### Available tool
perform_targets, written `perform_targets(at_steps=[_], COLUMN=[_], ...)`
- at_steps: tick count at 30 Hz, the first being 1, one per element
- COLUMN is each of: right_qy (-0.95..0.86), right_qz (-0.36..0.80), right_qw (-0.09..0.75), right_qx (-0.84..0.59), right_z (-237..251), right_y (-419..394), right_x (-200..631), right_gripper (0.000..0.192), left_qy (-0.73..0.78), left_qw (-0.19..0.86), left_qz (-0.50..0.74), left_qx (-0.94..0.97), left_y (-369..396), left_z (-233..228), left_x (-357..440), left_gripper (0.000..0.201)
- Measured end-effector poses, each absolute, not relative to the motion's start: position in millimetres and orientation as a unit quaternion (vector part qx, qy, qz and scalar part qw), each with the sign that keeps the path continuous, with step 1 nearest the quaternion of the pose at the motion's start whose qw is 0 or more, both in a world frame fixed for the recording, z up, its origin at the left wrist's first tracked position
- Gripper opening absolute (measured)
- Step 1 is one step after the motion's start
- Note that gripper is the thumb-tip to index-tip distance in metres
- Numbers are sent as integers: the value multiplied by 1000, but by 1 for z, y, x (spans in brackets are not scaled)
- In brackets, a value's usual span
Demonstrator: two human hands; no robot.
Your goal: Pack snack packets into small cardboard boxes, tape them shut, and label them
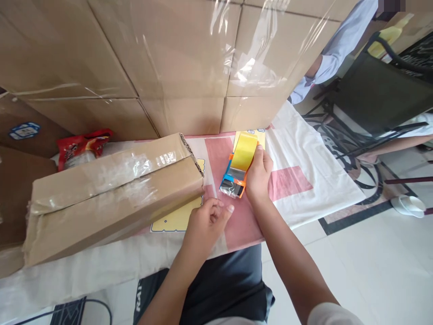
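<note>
Leftmost, taped carton [111, 194] lies tilted on the cloth-covered counter [304, 180]. Left hand [206, 225] just beside its end, fingers loosely curled, empty. Right hand [259, 174] closed around tape dispenser [238, 164], resting on the counter. Risk: loose tape end could fold onto itself; serrated blade near left fingers.

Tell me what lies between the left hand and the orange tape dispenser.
Only bare pink printed cloth, seen in the head view; the left hand and orange tape dispenser stay apart.

My one camera sits on my head, looking forward and steeply down, close over my hands [237, 198] and the cloth-covered surface [304, 180] before stacked cartons [169, 67].
</note>
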State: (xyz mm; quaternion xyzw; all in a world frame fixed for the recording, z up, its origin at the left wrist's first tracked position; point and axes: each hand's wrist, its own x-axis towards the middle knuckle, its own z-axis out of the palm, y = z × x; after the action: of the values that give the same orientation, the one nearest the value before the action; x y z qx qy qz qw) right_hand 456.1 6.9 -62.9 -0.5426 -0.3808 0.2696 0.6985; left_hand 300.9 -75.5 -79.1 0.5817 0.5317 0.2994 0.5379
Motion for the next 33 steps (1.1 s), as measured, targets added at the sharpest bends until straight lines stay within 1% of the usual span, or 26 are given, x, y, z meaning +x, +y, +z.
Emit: perform_targets(at_steps=[3, 5, 7, 10, 13, 16, 18, 21, 23, 26, 33], right_qy=[-380, -391, -405, -428, -435, -424, -415, -403, -399, -400, -395], right_qz=[235, 221, 211, 208, 229, 251, 256, 273, 295, 313, 306], right_qw=[714, 722, 728, 718, 706, 713, 716, 705, 698, 691, 662], right_qx=[-539, -526, -511, -509, -510, -498, -501, -516, -517, -515, -558], right_z=[-60, -59, -58, -59, -59, -58, -57, -58, -62, -66, -66], right_y=[5, 3, 0, -4, -5, -4, -3, -1, 0, 2, 5], right_x=[456, 453, 449, 446, 446, 447, 447, 447, 448, 449, 451], right_gripper=[46, 45, 45, 47, 49, 49, 49, 51, 51, 51, 56], left_qy=[483, 454, 440, 450, 470, 485, 506, 537, 542, 538, 530], left_qw=[654, 706, 735, 738, 717, 677, 612, 479, 424, 408, 382], left_qz=[291, 296, 310, 333, 355, 386, 422, 466, 476, 485, 496], left_qx=[504, 455, 413, 378, 373, 398, 438, 516, 547, 556, 572], left_y=[-69, -66, -63, -62, -63, -67, -72, -80, -84, -86, -87], left_z=[-78, -77, -77, -78, -79, -80, -81, -83, -84, -86, -88], left_x=[303, 304, 305, 306, 309, 316, 321, 327, 329, 330, 330], left_gripper=[46, 49, 50, 49, 44, 38, 37, 43, 44, 45, 43])
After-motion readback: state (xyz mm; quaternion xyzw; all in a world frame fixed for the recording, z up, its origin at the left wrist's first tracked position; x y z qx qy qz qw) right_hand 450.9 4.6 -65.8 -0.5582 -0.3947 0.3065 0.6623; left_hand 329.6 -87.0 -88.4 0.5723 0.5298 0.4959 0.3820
